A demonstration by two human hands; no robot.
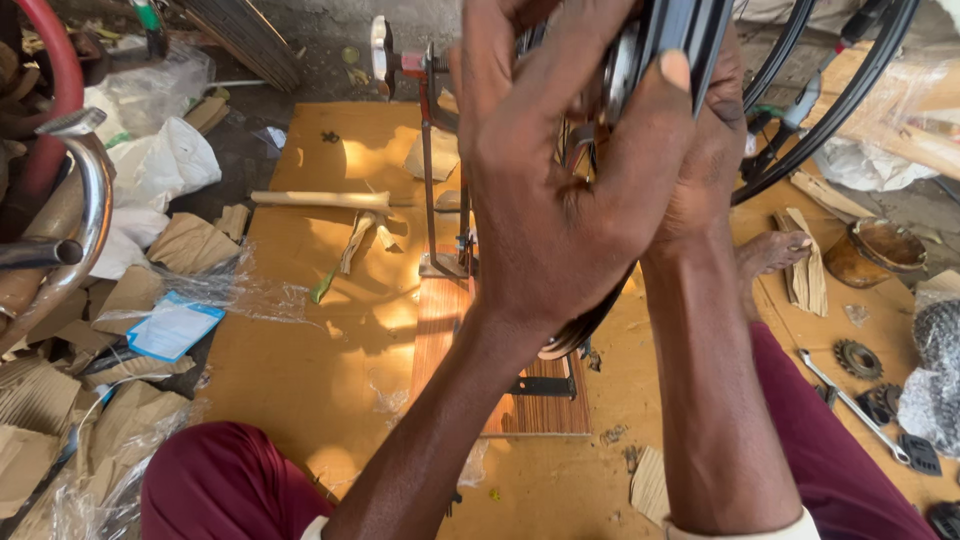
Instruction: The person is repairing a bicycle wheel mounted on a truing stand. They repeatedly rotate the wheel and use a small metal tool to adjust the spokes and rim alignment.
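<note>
My left hand (545, 190) is raised close to the camera, its thumb pressed across a black bicycle wheel rim (690, 30) and the metal hub part beside it. My right hand (715, 150) sits behind the left, wrapped around the same rim from the far side; its fingers are mostly hidden. The rim's lower edge (585, 330) shows below my left wrist. The wheel stands in a metal truing stand (430, 150) fixed on a striped wooden base (535, 390). My knees in maroon trousers frame the bottom.
An orange board (330, 370) covers the ground. A wooden-handled hammer (320, 200) lies at its left. A spanner (850, 400), a sprocket (858, 358) and black parts lie at right. Cardboard scraps, plastic wrap and a chrome handlebar (85, 210) crowd the left. More wheels stand at the back right.
</note>
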